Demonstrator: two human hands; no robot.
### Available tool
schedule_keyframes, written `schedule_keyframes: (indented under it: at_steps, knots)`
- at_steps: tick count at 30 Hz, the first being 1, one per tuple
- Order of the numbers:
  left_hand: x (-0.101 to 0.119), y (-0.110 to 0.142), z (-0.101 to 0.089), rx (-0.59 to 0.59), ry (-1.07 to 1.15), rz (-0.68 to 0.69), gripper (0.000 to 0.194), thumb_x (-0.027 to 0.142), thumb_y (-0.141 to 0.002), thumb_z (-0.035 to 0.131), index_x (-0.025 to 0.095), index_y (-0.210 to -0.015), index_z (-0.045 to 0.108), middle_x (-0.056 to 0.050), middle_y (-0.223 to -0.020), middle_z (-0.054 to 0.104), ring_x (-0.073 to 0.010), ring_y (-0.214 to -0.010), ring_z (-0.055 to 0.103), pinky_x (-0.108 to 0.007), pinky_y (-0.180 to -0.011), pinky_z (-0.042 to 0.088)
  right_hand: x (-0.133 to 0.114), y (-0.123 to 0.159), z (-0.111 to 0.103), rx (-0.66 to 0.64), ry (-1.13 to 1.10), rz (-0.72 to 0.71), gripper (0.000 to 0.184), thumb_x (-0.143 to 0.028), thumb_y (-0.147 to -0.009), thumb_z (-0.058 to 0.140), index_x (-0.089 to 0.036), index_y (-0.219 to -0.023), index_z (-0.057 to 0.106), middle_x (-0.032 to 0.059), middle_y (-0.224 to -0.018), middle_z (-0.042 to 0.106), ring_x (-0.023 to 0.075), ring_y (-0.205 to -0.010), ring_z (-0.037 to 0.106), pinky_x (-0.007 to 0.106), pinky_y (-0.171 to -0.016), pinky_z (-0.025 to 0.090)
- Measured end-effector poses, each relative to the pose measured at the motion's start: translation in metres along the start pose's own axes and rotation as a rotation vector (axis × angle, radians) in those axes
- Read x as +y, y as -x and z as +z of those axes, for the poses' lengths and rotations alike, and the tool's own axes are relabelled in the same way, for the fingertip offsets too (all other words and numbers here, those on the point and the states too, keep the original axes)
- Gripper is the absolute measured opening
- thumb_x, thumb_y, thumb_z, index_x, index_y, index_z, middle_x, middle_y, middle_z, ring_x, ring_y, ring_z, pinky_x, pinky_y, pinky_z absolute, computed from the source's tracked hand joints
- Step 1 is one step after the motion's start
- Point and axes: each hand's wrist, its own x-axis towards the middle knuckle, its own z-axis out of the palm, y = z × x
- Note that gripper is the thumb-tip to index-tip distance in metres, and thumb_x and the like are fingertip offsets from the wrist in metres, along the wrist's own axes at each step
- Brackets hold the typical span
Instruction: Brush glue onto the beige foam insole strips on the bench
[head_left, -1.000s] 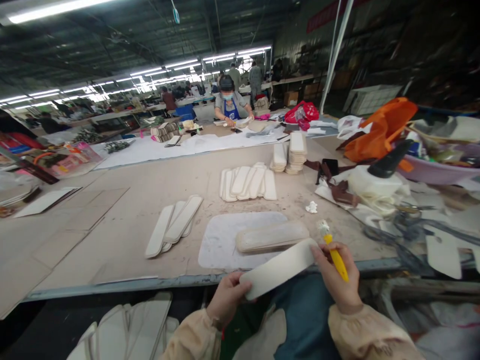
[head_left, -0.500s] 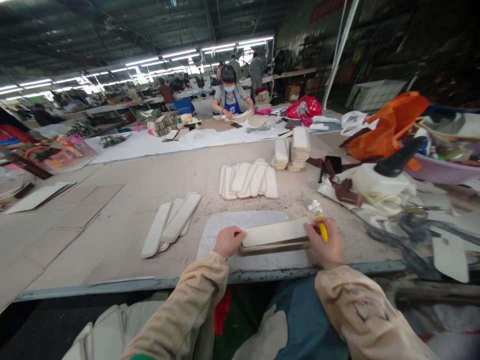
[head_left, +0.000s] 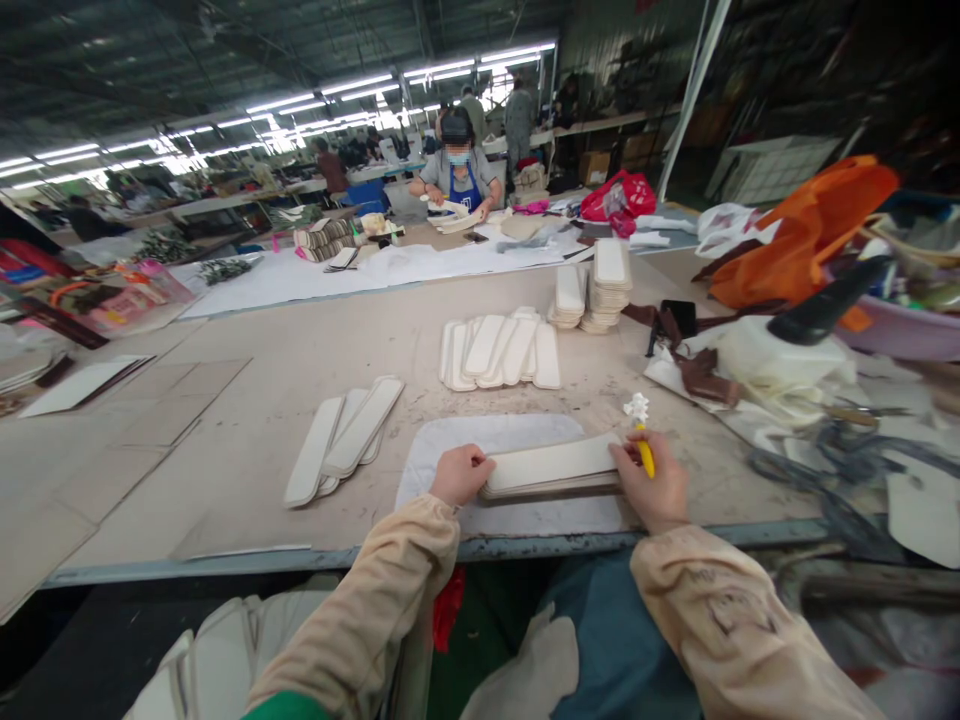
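A long cream strip (head_left: 551, 464) with rounded ends lies on top of a small stack of like strips. My left hand (head_left: 459, 475) pinches its left end between thumb and fingers. At the right end my right hand (head_left: 654, 485) grips the strip by its corner. Tucked in that same hand is a yellow-handled brush (head_left: 646, 456), its tip close to a white lump (head_left: 637, 406) on the table. Under the stack is a pale, rounded sheet (head_left: 435, 437). Left of it several loose strips (head_left: 352, 440) lie fanned.
More strips (head_left: 499, 350) lie spread behind the sheet, with taller stacks (head_left: 609, 280) farther back. To the right are a white jug (head_left: 787, 365), scissors (head_left: 862, 412) and an orange bag (head_left: 810, 240). A co-worker (head_left: 459, 180) sits across the table. The table edge (head_left: 525, 546) runs before me.
Both hands have moved the cream strip forward from the table's edge and down onto the stack. Over the last half second the hands have hardly moved; the view has shifted slightly.
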Motion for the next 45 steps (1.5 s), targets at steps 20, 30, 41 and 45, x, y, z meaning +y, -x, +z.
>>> schedule_keyframes:
  at_steps: [20,30,41,45]
  knots:
    - [-0.004,-0.003,0.004,-0.013,0.026,0.0,0.023,0.03,-0.084,0.057,0.02,-0.1,0.068,0.0,-0.07,0.066,-0.0156,-0.07,0.062,-0.025,-0.068,0.04,-0.002,0.004,-0.004,-0.049,0.236,-0.171,0.027,-0.044,-0.084,0.054,-0.022,-0.101,0.056,0.0025,-0.081,0.068,0.0218,-0.071,0.065,0.034,-0.065,0.049]
    - [-0.013,-0.004,0.011,0.012,-0.012,0.043,0.021,0.034,-0.085,0.053,0.023,-0.1,0.064,0.003,-0.064,0.061,-0.0152,-0.065,0.059,-0.024,-0.062,0.036,-0.054,0.038,0.007,-0.423,0.116,-0.656,0.015,-0.03,-0.09,0.054,-0.023,-0.103,0.056,0.0108,-0.127,0.059,0.0237,-0.122,0.053,0.043,-0.102,0.043]
    - [-0.009,-0.002,0.011,0.005,-0.01,0.047,0.02,0.032,-0.087,0.05,0.022,-0.101,0.061,0.004,-0.063,0.06,-0.0152,-0.064,0.058,-0.024,-0.061,0.034,-0.013,0.024,-0.006,-0.427,0.176,-0.493,0.021,-0.037,-0.087,0.059,-0.024,-0.102,0.055,0.0106,-0.129,0.059,0.0283,-0.127,0.049,0.054,-0.108,0.033]
    - [-0.009,0.0,0.012,0.026,-0.001,0.048,0.019,0.031,-0.087,0.05,0.023,-0.101,0.06,0.004,-0.064,0.06,-0.0152,-0.064,0.058,-0.025,-0.061,0.034,0.01,0.013,-0.016,-0.232,0.115,-0.227,0.026,-0.045,-0.084,0.058,-0.024,-0.1,0.055,0.0085,-0.107,0.069,0.0286,-0.101,0.066,0.052,-0.095,0.046]
